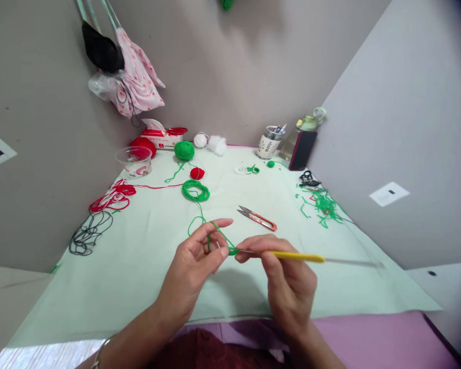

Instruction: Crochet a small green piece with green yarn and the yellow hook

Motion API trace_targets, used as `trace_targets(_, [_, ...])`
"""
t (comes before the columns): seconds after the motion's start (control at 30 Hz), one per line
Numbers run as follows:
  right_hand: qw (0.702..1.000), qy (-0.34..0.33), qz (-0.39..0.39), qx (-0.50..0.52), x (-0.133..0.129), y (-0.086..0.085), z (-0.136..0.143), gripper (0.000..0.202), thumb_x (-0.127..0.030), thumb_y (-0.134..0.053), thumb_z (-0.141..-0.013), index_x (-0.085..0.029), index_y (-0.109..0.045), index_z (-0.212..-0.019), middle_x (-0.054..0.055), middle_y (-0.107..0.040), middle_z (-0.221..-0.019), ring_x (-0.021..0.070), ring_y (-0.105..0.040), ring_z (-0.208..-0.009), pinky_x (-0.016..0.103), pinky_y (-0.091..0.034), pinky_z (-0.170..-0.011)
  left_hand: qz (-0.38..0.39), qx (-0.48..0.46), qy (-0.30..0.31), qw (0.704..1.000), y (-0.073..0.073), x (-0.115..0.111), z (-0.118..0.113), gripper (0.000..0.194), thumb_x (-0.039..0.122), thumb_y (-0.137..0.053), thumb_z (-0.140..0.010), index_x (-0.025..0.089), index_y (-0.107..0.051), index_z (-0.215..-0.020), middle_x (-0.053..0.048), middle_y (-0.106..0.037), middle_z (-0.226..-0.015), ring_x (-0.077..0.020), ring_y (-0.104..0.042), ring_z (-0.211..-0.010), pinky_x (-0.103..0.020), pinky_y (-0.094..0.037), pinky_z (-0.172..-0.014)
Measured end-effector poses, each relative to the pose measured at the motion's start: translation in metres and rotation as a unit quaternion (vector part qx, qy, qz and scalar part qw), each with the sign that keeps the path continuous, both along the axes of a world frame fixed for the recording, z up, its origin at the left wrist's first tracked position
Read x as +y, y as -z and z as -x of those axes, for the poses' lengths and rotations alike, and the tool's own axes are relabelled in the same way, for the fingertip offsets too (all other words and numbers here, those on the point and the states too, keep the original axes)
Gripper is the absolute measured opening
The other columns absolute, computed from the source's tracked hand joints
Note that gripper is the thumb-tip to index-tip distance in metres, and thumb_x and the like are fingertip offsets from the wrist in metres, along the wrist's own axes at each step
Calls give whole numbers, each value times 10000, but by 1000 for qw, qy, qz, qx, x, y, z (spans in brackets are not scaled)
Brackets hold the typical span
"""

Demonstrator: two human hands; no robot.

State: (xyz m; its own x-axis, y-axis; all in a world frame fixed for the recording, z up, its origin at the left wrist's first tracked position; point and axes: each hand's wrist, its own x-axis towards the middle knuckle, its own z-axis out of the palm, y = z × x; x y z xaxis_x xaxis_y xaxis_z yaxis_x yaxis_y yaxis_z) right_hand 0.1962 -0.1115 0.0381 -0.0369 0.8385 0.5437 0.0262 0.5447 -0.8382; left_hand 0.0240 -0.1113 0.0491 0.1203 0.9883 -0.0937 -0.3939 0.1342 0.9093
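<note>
Green yarn (233, 251) is pinched in the grip of the left hand (195, 258), above the table (138, 287) near its front edge; the right hand (290, 279) clamps a yellow-handled crochet hook (297, 255). Bare tabletop spreads sideways; thread snips (264, 222) lie just beyond.

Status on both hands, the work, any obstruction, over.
Left hand: pinching small green yarn piece. Right hand: holding yellow-handled metal crochet hook, end at the yarn. Orange-handled metal snips beyond, not in the way.

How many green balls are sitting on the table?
2: the big ball by the tissue box's right end, and the small ball just in front of the pen cup. Others could be hidden.
</note>
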Motion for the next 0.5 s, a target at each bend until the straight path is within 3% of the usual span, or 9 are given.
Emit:
trace_targets(0.13, [961, 66, -147, -225, -4, 8, -3, 422, -119, -688, -992, -379, -776, -1313, 61, -832, -1129, 246, -804, -1005, 363, -677, -822, 19, -32, -9, 999, -1, -1, -4, 450, 316, -893, -862, 268, -779, -1294, 29, -611, -857, -65, -411, -611, -208, -366, -573])
trace_targets(0.2, [947, 90, -180, -249, -4, 13, -2, 482, -106, -721, -966, -405, -765, -1342, 62, -819, -1181, 253, -796, -1041, 367, -675, -833, 75, -95, 33, 992, -3, -1, -5, 517, 336, -912, -833, 235, -767, -1319, 32, -602, -844, -31, -333, -533, -195, -296, -494])
trace_targets(0.3, [976, 101, -136, -140, -3, 14, 1, 395, -108, -655, -1006, -360, -793, -1276, 65, -810, -1083, 238, -772, -965, 378, -648, -803, 133, -159, 77, 975, -5, 3, -3, 445, 273, -909, -822, 188, -800, -1245, 45, -573, -810, 12, -225, -472, -180, -210, -445])
trace_targets(0.4, [998, 54, -33, 11, 0, 7, 5, 285, -174, -581, -1069, -332, -810, -1131, 29, -781, -934, 187, -704, -764, 349, -597, -708, 114, -156, 53, 980, -4, 4, -2, 372, 208, -890, -824, 200, -827, -1191, 42, -573, -842, 25, -249, -464, -176, -214, -443])
trace_targets(0.5, [999, 10, 12, 44, 3, 0, 9, 222, -247, -626, -1068, -320, -834, -1038, 33, -793, -949, 186, -708, -797, 336, -586, -722, 84, -131, 49, 987, -3, 3, -4, 373, 235, -900, -823, 226, -831, -1189, 40, -584, -843, 13, -295, -472, -181, -241, -451])
